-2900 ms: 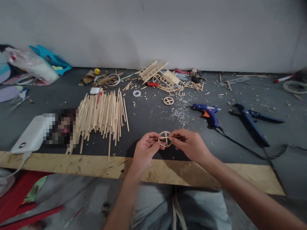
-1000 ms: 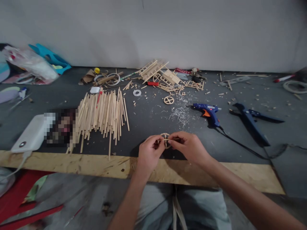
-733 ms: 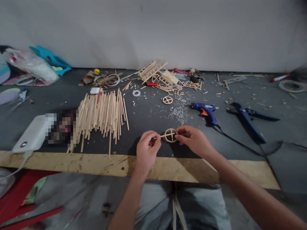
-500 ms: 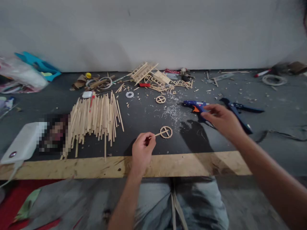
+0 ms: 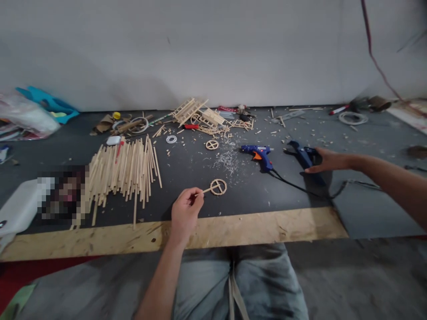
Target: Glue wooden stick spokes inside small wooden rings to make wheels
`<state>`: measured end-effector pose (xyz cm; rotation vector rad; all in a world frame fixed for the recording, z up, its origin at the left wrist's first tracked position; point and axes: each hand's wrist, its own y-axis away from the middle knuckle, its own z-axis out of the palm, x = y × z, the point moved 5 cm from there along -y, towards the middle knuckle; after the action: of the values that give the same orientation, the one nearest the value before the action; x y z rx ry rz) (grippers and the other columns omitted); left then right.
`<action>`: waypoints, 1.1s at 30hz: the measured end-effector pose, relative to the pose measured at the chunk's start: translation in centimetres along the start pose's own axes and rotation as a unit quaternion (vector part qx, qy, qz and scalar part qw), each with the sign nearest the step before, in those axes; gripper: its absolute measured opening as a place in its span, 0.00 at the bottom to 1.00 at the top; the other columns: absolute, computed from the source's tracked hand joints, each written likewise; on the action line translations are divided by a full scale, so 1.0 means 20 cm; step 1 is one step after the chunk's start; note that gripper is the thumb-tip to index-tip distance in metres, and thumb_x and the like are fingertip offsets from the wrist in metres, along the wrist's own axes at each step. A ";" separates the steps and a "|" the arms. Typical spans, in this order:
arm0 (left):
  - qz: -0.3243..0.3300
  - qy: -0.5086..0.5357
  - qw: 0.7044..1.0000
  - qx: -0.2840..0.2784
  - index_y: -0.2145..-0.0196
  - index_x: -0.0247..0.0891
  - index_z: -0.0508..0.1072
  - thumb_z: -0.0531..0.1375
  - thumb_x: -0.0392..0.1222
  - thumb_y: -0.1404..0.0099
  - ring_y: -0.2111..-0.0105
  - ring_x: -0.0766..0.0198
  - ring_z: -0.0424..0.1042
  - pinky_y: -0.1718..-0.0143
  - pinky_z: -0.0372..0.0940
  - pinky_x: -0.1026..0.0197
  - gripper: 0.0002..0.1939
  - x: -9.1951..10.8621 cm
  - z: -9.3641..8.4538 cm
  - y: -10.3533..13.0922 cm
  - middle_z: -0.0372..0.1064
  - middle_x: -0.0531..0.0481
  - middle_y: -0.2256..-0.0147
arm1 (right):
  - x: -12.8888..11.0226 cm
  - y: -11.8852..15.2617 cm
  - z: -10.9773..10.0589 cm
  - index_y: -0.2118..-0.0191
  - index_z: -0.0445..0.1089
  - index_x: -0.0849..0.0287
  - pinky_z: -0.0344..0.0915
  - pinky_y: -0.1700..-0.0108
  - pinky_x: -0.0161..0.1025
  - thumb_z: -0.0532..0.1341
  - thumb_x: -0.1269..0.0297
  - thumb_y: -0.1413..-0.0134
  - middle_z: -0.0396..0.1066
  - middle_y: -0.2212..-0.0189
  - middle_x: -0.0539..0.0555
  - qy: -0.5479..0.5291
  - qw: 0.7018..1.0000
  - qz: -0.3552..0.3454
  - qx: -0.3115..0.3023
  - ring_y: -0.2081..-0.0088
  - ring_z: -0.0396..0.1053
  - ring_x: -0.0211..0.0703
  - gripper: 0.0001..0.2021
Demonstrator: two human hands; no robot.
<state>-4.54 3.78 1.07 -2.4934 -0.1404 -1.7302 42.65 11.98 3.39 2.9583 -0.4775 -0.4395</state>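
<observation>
My left hand (image 5: pixel 187 209) pinches a thin wooden stick (image 5: pixel 207 190) just above the front of the table. The stick's far end meets a small wooden wheel with crossed spokes (image 5: pixel 218 187); whether the two are joined I cannot tell. At the right, my right hand (image 5: pixel 325 160) has closed around the handles of a dark blue hand cutter (image 5: pixel 304 156), thumb on the near side and fingers partly hidden behind. Between the hands lies a blue glue gun (image 5: pixel 258 153) with an orange trigger, on its side. A second spoked wheel (image 5: pixel 212 145) rests farther back.
Many loose wooden sticks (image 5: pixel 125 171) lie in a heap at the left. Small wooden frames (image 5: pixel 191 111) and offcuts sit along the wall. A white notched ring (image 5: pixel 171 139) and glue strings (image 5: pixel 228 162) are mid-table. The glue gun's cord (image 5: pixel 293 189) runs rightward.
My right hand has moved from beside the glue gun rightward onto the hand cutter and taken hold of it. My left hand keeps its pinch on the stick. The view has swung right.
</observation>
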 end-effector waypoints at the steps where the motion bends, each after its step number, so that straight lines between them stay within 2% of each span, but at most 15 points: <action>1: -0.004 0.002 1.000 0.004 0.69 0.36 0.72 0.58 0.43 0.42 0.75 0.70 0.63 0.73 0.59 0.68 0.08 0.00 0.00 0.00 0.68 0.52 0.71 | -0.01 0.00 0.01 0.45 0.62 0.78 0.57 0.63 0.33 0.69 0.56 0.64 0.69 0.55 0.70 0.007 0.999 -0.018 -0.034 0.59 0.68 0.43 0.40; 3: -0.017 0.010 1.000 0.010 0.69 0.36 0.72 0.58 0.44 0.43 0.76 0.70 0.63 0.74 0.58 0.68 0.08 0.01 0.00 0.00 0.67 0.53 0.72 | -0.02 -0.01 0.04 0.42 0.56 0.80 0.57 0.60 0.34 0.65 0.59 0.57 0.66 0.52 0.73 0.028 0.993 -0.052 -0.106 0.56 0.66 0.44 0.40; 4: -0.024 0.016 1.000 0.012 0.69 0.36 0.72 0.58 0.44 0.43 0.77 0.70 0.62 0.75 0.58 0.68 0.08 0.01 0.00 0.00 0.67 0.53 0.73 | -0.02 -0.01 0.04 0.42 0.55 0.80 0.56 0.59 0.35 0.64 0.61 0.55 0.65 0.51 0.74 0.042 0.991 -0.058 -0.113 0.55 0.66 0.45 0.38; 7: -0.037 0.035 0.998 0.026 0.68 0.36 0.72 0.59 0.44 0.43 0.78 0.70 0.61 0.76 0.57 0.68 0.09 0.01 0.00 0.01 0.66 0.54 0.74 | -0.02 -0.02 0.03 0.43 0.58 0.80 0.55 0.58 0.38 0.61 0.66 0.51 0.65 0.51 0.74 0.067 0.992 -0.057 -0.089 0.54 0.65 0.46 0.31; 12: -0.004 0.020 0.999 0.046 0.67 0.37 0.72 0.58 0.44 0.42 0.73 0.68 0.65 0.72 0.60 0.67 0.09 0.04 0.00 0.05 0.69 0.52 0.70 | -0.04 0.00 -0.03 0.43 0.59 0.73 0.55 0.62 0.42 0.54 0.58 0.45 0.69 0.56 0.72 0.089 0.994 -0.029 -0.053 0.60 0.67 0.47 0.28; 15: 0.007 0.015 0.999 0.048 0.66 0.38 0.73 0.58 0.43 0.41 0.71 0.68 0.66 0.70 0.60 0.67 0.08 0.08 0.00 0.07 0.70 0.51 0.69 | -0.14 0.06 -0.11 0.44 0.61 0.69 0.56 0.62 0.42 0.53 0.57 0.45 0.69 0.56 0.69 0.084 0.996 -0.026 -0.005 0.61 0.67 0.48 0.27; 17: 0.007 0.024 0.999 0.047 0.66 0.39 0.72 0.57 0.44 0.40 0.71 0.68 0.65 0.70 0.60 0.67 0.08 0.13 0.01 0.08 0.69 0.52 0.68 | -0.27 0.14 -0.16 0.44 0.61 0.67 0.57 0.61 0.40 0.54 0.58 0.46 0.70 0.55 0.66 0.047 0.997 -0.049 0.022 0.60 0.67 0.48 0.26; 18: 0.007 0.028 0.998 0.047 0.66 0.39 0.72 0.57 0.44 0.40 0.72 0.68 0.65 0.70 0.60 0.67 0.08 0.15 0.02 0.08 0.69 0.52 0.69 | -0.35 0.19 -0.17 0.44 0.61 0.66 0.57 0.60 0.39 0.54 0.60 0.47 0.70 0.54 0.64 0.020 0.998 -0.060 0.018 0.60 0.67 0.47 0.26; 21: 0.016 0.033 0.998 0.052 0.66 0.39 0.72 0.57 0.43 0.39 0.73 0.69 0.64 0.71 0.60 0.67 0.07 0.22 0.04 0.10 0.69 0.53 0.70 | -0.58 0.39 -0.13 0.45 0.62 0.60 0.60 0.63 0.37 0.56 0.60 0.50 0.72 0.58 0.57 -0.088 0.991 -0.090 -0.051 0.65 0.68 0.44 0.25; 24: 0.056 0.020 0.995 0.073 0.66 0.39 0.72 0.56 0.41 0.38 0.71 0.68 0.66 0.69 0.61 0.67 0.06 0.28 0.06 0.10 0.68 0.52 0.69 | -0.76 0.60 -0.01 0.45 0.61 0.59 0.64 0.63 0.37 0.57 0.58 0.50 0.72 0.58 0.55 -0.210 0.954 -0.123 -0.176 0.63 0.69 0.46 0.26; 28: 0.138 -0.050 0.985 0.090 0.67 0.39 0.71 0.55 0.37 0.37 0.71 0.69 0.66 0.68 0.62 0.67 0.05 0.33 0.07 0.09 0.68 0.51 0.68 | -0.85 0.79 0.12 0.45 0.63 0.59 0.65 0.56 0.38 0.58 0.59 0.52 0.70 0.53 0.54 -0.315 0.901 -0.117 -0.275 0.54 0.68 0.49 0.26; 30: 0.174 -0.078 0.977 0.096 0.67 0.38 0.70 0.55 0.35 0.37 0.71 0.69 0.66 0.68 0.62 0.67 0.04 0.35 0.07 0.09 0.68 0.51 0.69 | -0.88 0.84 0.16 0.44 0.63 0.58 0.65 0.54 0.38 0.59 0.60 0.52 0.70 0.53 0.54 -0.327 0.885 -0.114 -0.310 0.53 0.67 0.49 0.26; 33: 0.209 -0.100 0.968 0.098 0.66 0.38 0.70 0.55 0.33 0.38 0.69 0.68 0.68 0.66 0.64 0.66 0.05 0.37 0.09 0.09 0.69 0.50 0.68 | -0.92 0.89 0.18 0.44 0.62 0.60 0.64 0.51 0.41 0.59 0.60 0.53 0.69 0.51 0.55 -0.345 0.873 -0.108 -0.328 0.51 0.67 0.50 0.28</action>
<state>-0.02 2.28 7.26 -2.3335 0.1793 -1.2357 19.76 0.93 7.68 2.1234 -0.0114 -1.3831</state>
